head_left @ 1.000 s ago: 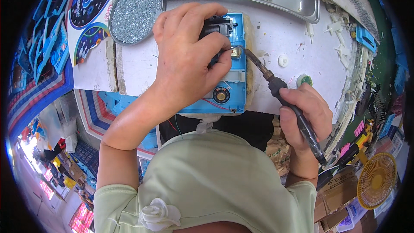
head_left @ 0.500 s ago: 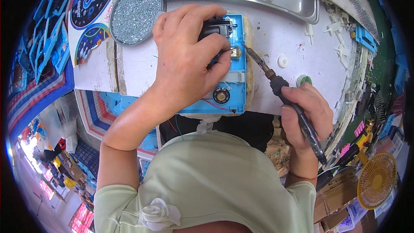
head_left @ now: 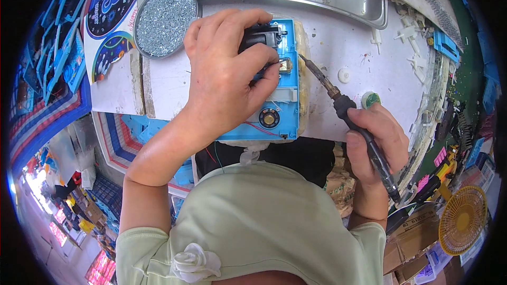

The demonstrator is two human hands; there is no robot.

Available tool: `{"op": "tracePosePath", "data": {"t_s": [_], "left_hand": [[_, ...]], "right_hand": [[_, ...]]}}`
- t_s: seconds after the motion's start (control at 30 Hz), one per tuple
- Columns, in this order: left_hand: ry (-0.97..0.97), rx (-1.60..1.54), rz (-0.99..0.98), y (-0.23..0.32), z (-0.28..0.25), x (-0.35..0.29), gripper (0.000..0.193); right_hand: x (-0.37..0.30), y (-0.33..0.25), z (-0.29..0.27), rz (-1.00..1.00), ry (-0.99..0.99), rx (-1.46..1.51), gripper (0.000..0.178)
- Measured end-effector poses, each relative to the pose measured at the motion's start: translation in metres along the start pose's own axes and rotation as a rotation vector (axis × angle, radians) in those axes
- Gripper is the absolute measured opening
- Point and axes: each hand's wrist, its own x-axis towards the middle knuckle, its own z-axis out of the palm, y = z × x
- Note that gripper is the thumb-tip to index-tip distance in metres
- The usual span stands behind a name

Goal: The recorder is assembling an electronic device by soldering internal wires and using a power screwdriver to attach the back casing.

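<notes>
A blue plastic housing (head_left: 290,113) lies in front of me on a pale padded block. My left hand (head_left: 224,71) rests over its left part, thumb and forefinger pinched beside a small shiny metal part (head_left: 285,66). What the pinch holds is too small to make out. Above those fingers sits a black component (head_left: 260,37), partly covered by the hand. A round speaker (head_left: 269,118) with red wires sits in the housing's near end. My right hand (head_left: 383,140) grips a soldering iron (head_left: 364,135), whose tip points up and left, just right of the housing's edge.
A round tray of small metal pieces (head_left: 165,20) stands at the far left, beside a steel compartment tray (head_left: 332,8). Right of the housing are a white round cap (head_left: 344,75) and a green-topped roll (head_left: 371,98). White plastic parts (head_left: 407,34) lie farther right.
The soldering iron's tip has drawn slightly away from the metal part, to just off the housing's right edge. The left hand keeps its pinch; the view has shifted slightly.
</notes>
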Motion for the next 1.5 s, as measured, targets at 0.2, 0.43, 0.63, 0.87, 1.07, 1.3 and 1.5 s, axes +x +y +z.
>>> {"op": "tracePosePath", "data": {"t_s": [0.2,0.43,0.63,0.87,1.07,1.3,1.5], "left_hand": [[-0.003,0.003,0.01,-0.001,0.0,0.0,0.018],[0.036,-0.018,0.053,-0.005,0.0,-0.003,0.019],[0.003,-0.039,0.098,0.001,-0.003,-0.001,0.019],[-0.057,-0.034,0.06,0.005,0.001,-0.002,0.015],[-0.108,0.007,0.05,0.008,-0.004,0.001,0.015],[-0.142,0.013,0.044,0.009,-0.005,0.004,0.016],[-0.147,0.003,0.032,0.011,-0.004,0.005,0.017]], "right_hand": [[-0.001,0.001,0.001,-0.008,0.017,0.005,0.026],[-0.003,0.0,0.0,-0.009,0.017,0.001,0.025],[-0.006,0.001,0.001,-0.02,0.035,0.025,0.024],[-0.009,-0.002,0.0,-0.006,-0.001,0.048,0.026],[-0.008,-0.003,0.002,-0.021,-0.013,0.042,0.027],[-0.008,-0.004,0.003,-0.01,-0.038,0.042,0.027],[-0.009,-0.004,0.003,-0.006,-0.047,0.048,0.027]]}}
